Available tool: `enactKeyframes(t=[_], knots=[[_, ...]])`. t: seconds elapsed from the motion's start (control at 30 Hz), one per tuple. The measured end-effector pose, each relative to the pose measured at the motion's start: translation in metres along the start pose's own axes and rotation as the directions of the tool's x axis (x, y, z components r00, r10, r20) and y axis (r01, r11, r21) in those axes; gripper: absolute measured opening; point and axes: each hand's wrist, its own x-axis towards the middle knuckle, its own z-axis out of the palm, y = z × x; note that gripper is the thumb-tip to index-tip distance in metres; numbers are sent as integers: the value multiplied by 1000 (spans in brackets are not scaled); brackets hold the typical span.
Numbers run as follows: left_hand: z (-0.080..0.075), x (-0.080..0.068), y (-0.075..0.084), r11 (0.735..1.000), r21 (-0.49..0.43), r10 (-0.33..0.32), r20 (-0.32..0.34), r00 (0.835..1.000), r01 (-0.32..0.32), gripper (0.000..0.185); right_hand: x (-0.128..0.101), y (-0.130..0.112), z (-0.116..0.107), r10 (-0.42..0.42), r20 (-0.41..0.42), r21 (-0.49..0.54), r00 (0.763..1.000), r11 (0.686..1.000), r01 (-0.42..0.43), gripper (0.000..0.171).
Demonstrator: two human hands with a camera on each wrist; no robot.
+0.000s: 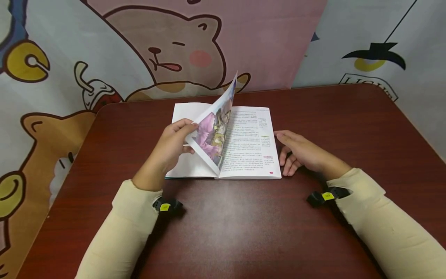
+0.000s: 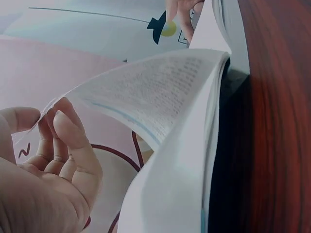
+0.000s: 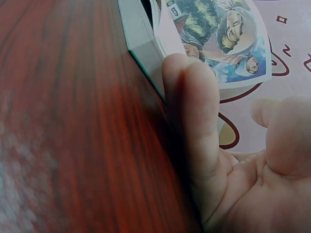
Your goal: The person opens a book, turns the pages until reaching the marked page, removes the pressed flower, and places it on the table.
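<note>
A glossy, dark reddish-brown table (image 1: 226, 228) with streaked wood grain and rounded far corners spreads beyond and to either side of the left hand (image 1: 168, 147) and the right hand (image 1: 304, 153), with a pale sheen on the near side of them. Between the hands lies an open, rectangular, white-paged paper book (image 1: 249, 145), green-edged, its right edge just beside the right hand's fingers.

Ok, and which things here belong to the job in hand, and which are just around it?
Part of the job:
open book
raised page, pinched by the left hand
right hand, at the book's right edge

Just around:
table under the book
cartoon backdrop
black devices worn on the wrists
</note>
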Motion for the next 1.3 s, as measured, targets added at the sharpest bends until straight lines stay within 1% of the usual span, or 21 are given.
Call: enactKeyframes(t=[0.17, 0.33, 0.47, 0.6, 0.7, 0.8, 0.97, 1.07, 1.2, 1.3], knots=[[-6, 5, -4, 1000, -4, 10, -39, 999, -11, 12, 2, 1, 0, 5, -6, 7, 1000, 1000, -5, 59], [-11, 8, -8, 999, 30, 34, -62, 998, -32, 6, 2, 1, 0, 6, -3, 6, 1000, 1000, -6, 59], [-15, 9, -10, 997, 67, 39, -64, 997, -35, 7, 3, 1, 1, 5, 0, 4, 1000, 1000, -5, 60], [-20, 10, -13, 992, 125, 43, -98, 994, -31, 6, 3, 1, 1, 5, 1, 6, 1000, 1000, -5, 60], [-23, 11, -16, 982, 187, 53, -139, 989, -26, 8, 3, 2, 1, 6, -1, 9, 1000, 1000, -6, 60], [-27, 14, -18, 971, 240, 61, -153, 986, -23, 12, 3, 3, 0, 7, -4, 12, 1000, 1000, -7, 60], [-33, 16, -20, 959, 282, 22, -126, 992, 15, 15, 2, 4, -2, 6, -2, 9, 1000, 1000, -6, 62], [-37, 17, -21, 945, 325, -10, -105, 994, 44, 17, 1, 3, -2, 6, -1, 1, 1000, 1000, -6, 62], [-45, 16, -21, 902, 425, -49, -52, 997, 67, 21, 1, 3, -1, 10, -1, -2, 1000, 1000, -10, 62], [-50, 14, -21, 870, 487, -82, -4, 997, 74, 21, 1, 2, -1, 9, 1, -2, 1000, 1000, -9, 63]])
